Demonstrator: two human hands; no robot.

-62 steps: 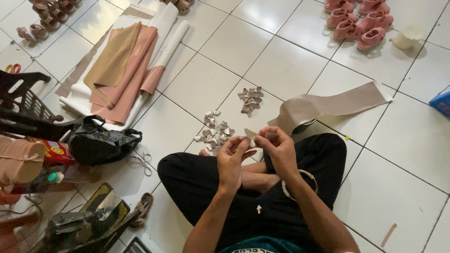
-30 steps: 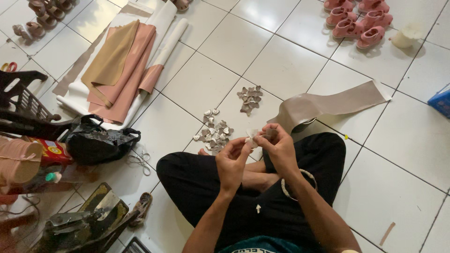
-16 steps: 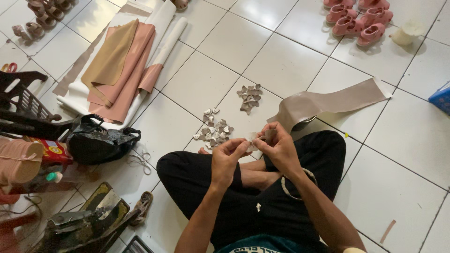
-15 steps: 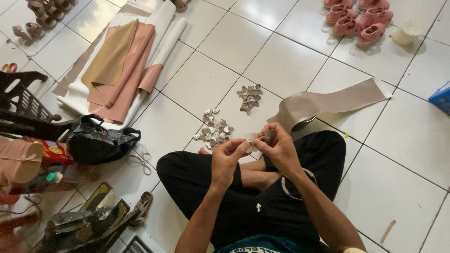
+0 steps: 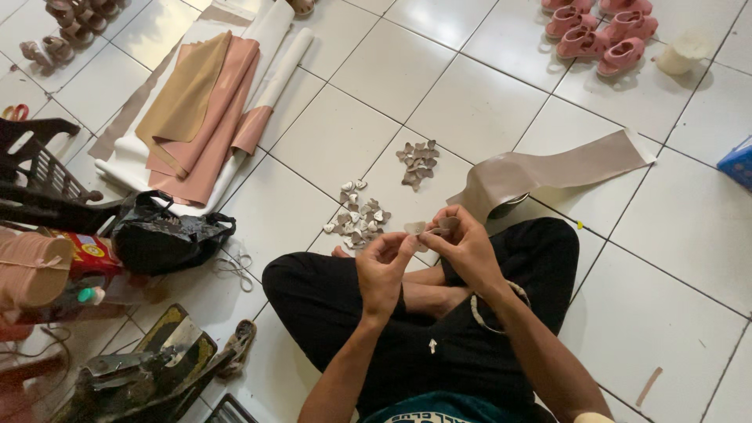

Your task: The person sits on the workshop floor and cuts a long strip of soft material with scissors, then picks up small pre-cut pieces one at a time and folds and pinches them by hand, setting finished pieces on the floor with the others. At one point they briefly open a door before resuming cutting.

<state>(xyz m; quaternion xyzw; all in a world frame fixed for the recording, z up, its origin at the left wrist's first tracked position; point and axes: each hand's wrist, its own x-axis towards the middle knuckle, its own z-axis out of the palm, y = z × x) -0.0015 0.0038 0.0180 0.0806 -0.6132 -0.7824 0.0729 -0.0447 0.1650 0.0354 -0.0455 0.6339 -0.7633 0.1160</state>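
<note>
The person sat cross-legged on the white tiled floor (image 5: 470, 70), both hands raised over the lap. The left hand (image 5: 384, 266) and the right hand (image 5: 466, 247) met at a small pale cut piece (image 5: 427, 228), pinched between the fingertips of both in a narrow grip; the hands touched each other there. The piece was too small to read clearly, but its long axis seemed to run roughly left to right, from one hand across to the other, one end poking out towards the left hand. Just beyond the hands lay two loose heaps of similar little pieces: a lighter heap (image 5: 359, 218) near the knee and a darker heap (image 5: 417, 161) farther out; the pieces in each were too many and too small to count. A long taupe strip (image 5: 548, 168) stretched from beside the right hand away to the right. To the left, several folded sheets of tan and pink material (image 5: 204, 117) lay on a white roll, with a black bag (image 5: 160, 239) near them. Four pink small shoes (image 5: 599, 31) showed at the top right, and one whitish cup (image 5: 680, 55) stood beside them.
</note>
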